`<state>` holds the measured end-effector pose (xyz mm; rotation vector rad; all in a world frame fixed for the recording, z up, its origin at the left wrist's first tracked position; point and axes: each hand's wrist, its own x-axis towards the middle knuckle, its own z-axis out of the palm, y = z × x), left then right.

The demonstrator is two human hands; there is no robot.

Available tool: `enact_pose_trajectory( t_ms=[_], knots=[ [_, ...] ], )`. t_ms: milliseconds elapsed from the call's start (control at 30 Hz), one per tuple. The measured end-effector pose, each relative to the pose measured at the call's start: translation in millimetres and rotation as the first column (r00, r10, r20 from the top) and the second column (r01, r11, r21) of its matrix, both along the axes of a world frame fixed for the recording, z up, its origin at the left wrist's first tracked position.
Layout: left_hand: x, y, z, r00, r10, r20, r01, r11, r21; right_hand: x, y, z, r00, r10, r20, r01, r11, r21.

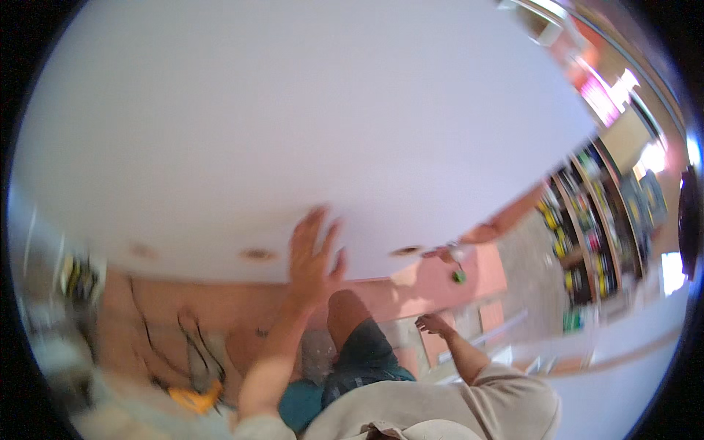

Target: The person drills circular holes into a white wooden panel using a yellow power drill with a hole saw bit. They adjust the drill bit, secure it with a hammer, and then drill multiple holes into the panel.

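Observation:
A large white panel [293,117] fills most of the view, with dark oval holes [258,254] along its near edge. My left hand [313,257] is over that edge between two of the holes, fingers spread and nothing held. Whether it touches the surface I cannot tell for the blur. Lower down, my right hand [435,325] hangs beside my body, away from the panel, its fingers loose and nothing visible in it. At the panel's right side, another person's hand [477,235] reaches in near a hole; a small green item [459,276] shows just below it.
A reddish-brown board surface [469,271] lies below the panel's near edge. Shelves [587,220] with many yellow, black and green items stand to the right. At lower left are a yellow tool [196,399] and a black cord [150,337].

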<state>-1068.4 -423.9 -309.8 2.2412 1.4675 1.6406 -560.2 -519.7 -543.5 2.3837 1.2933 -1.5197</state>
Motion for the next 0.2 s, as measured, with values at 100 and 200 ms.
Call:
enact_pose_trajectory(
  t_ms=[100,200],
  knots=[
    [-18,-23,4,0.994,0.028,0.102,-0.008,0.982,-0.187,38,-54,57,0.996,0.053,0.066,-0.042,0.985,-0.166],
    [-40,-15,-21,0.993,0.019,0.119,0.022,0.944,-0.33,59,-118,71,0.969,0.18,0.168,-0.185,0.983,0.018]
  ],
)
